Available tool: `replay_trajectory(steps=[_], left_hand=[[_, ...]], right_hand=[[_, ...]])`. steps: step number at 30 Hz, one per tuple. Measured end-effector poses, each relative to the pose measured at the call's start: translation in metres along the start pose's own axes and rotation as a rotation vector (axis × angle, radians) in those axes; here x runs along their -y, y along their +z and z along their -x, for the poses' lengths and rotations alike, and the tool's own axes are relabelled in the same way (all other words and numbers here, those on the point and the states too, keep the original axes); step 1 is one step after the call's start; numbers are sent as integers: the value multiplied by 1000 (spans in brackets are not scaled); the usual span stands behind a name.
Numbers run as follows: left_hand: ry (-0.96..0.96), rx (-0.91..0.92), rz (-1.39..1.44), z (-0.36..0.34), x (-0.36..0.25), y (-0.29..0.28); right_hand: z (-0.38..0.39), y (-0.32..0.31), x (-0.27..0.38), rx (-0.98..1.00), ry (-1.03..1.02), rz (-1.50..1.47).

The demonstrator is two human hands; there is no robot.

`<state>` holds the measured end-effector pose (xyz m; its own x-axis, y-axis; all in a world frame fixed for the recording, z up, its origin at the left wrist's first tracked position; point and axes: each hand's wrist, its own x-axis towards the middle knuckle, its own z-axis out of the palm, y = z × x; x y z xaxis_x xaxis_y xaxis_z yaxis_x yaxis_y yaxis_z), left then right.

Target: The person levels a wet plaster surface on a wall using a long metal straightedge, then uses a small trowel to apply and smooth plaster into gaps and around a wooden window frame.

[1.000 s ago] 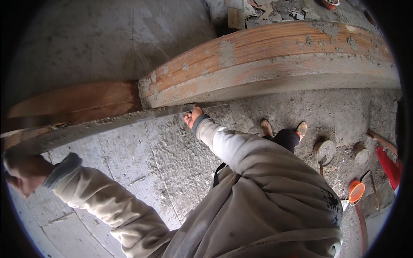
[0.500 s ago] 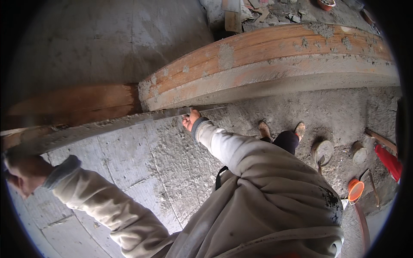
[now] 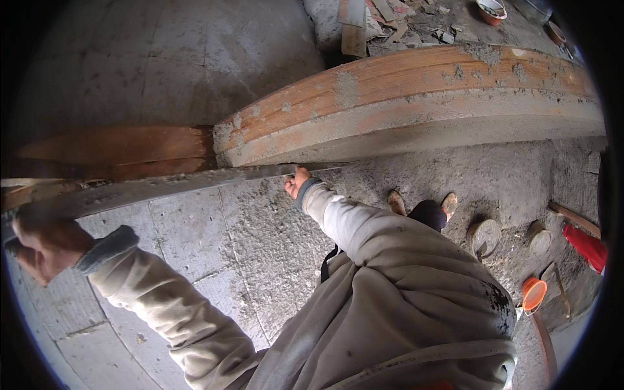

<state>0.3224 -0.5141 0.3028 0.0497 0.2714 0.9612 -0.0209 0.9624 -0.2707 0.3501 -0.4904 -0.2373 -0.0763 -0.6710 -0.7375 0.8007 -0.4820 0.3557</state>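
Note:
A long, grey, mortar-smeared straightedge (image 3: 149, 190) lies across the face of the block wall (image 3: 188, 227), just below the wooden boards. My left hand (image 3: 53, 248) is closed round its left part, a little blurred, with some fingers hidden. Further right, my right hand (image 3: 298, 181) grips the same bar near its narrow right end, fingers curled in. Rough wet-looking mortar (image 3: 266, 227) covers part of the wall beneath the right hand, while bare grey blocks with joint lines show to its left.
A thick mortar-spattered wooden beam (image 3: 390, 84) spans the upper right; a darker board (image 3: 117, 153) continues left. At right stand a bucket (image 3: 484, 237), an orange pail (image 3: 533, 295) and a long-handled tool (image 3: 560, 286). Someone's red sleeve (image 3: 584, 247) shows at the edge. Rubble (image 3: 416, 23) lies beyond the beam.
My left hand has shifted slightly right and up in the picture, still on the straightedge. The right hand has moved a little right and down, and the view has tilted slightly.

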Motion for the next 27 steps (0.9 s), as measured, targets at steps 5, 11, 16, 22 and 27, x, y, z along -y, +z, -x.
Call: replay_trajectory(steps=[5, 11, 16, 22, 27], left_hand=[[-130, -62, 31, 8, -22, 0], [-142, 7, 21, 19, -36, 1], [-189, -42, 50, 9, -78, 20], [-284, -50, 135, 13, -148, 33], [-315, -44, 121, 6, -150, 44]], right_hand=[[17, -36, 41, 53, -108, 151], [119, -67, 155, -83, -283, 158], [230, -61, 233, -34, -575, 172], [340, -40, 303, -100, -1030, 159], [312, -55, 297, -217, -1009, 185]])
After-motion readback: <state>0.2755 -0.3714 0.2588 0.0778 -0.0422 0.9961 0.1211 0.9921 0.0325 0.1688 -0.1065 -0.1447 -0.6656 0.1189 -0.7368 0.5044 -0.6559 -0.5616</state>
